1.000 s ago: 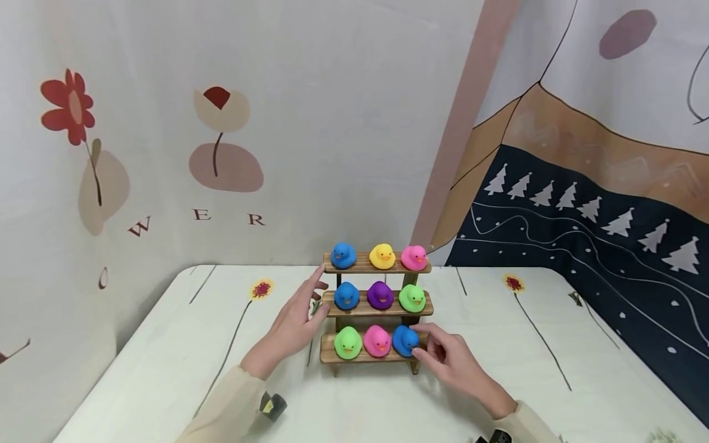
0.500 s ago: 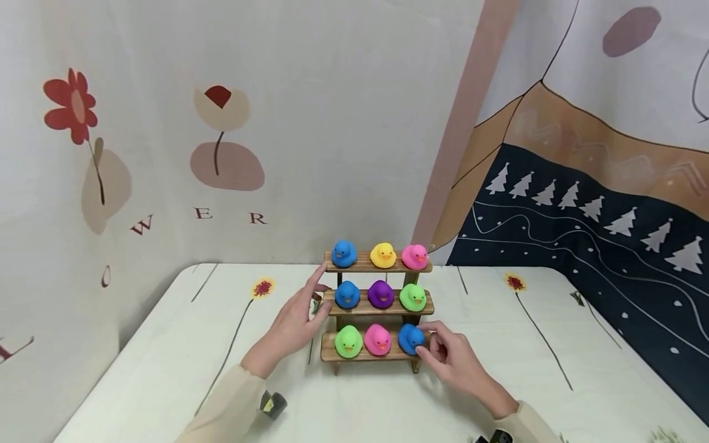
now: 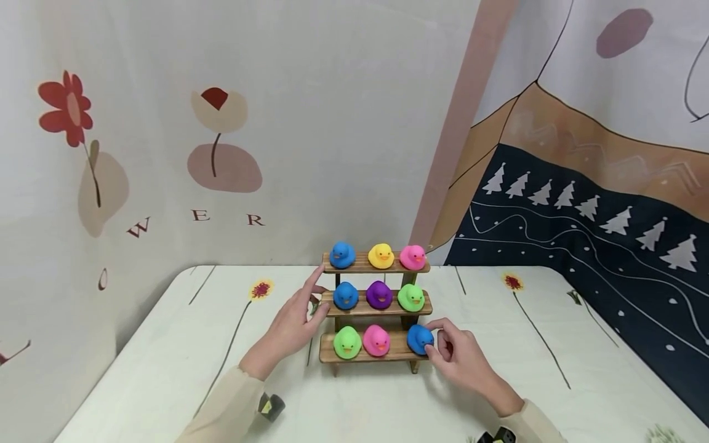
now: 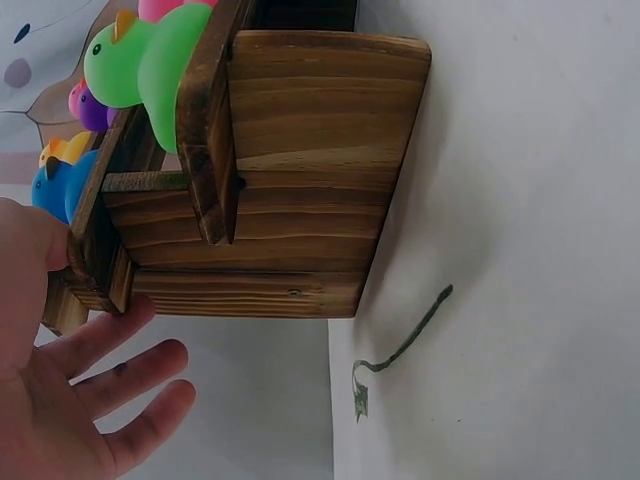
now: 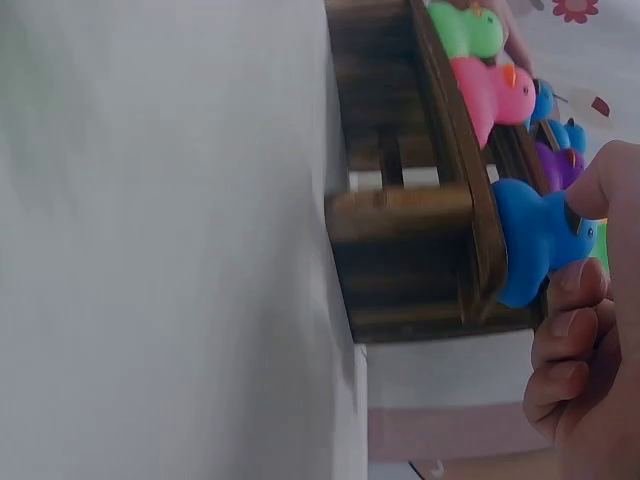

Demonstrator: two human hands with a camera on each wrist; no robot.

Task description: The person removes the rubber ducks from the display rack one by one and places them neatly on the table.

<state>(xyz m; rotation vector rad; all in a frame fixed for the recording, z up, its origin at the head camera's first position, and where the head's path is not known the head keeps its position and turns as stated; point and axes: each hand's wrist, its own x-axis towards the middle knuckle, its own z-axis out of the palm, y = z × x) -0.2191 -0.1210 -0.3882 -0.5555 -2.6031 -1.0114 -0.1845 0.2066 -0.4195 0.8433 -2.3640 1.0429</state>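
A three-tier wooden stand (image 3: 362, 307) holds several rubber ducks in rows. My right hand (image 3: 462, 357) pinches a blue rubber duck (image 3: 420, 339) at the right end of the bottom shelf; the right wrist view shows thumb and forefinger at its head. Left of it on that shelf sit a pink duck (image 3: 376, 341) and a green duck (image 3: 347, 343), with a gap before the blue one. My left hand (image 3: 293, 323) rests against the stand's left side, fingers extended; in the left wrist view its fingertips (image 4: 140, 308) touch the wood.
The middle shelf bears a blue duck (image 3: 346, 296), a purple duck (image 3: 379, 295) and a green duck (image 3: 411, 298). On top are a blue duck (image 3: 342, 255), a yellow duck (image 3: 381, 256) and a pink duck (image 3: 413, 257). A white flower-printed cloth (image 3: 221, 344) covers the table; a printed curtain hangs behind.
My right hand has slid the blue duck rightward along the bottom shelf, away from the pink duck to the shelf's end. The left hand stays in place at the stand.
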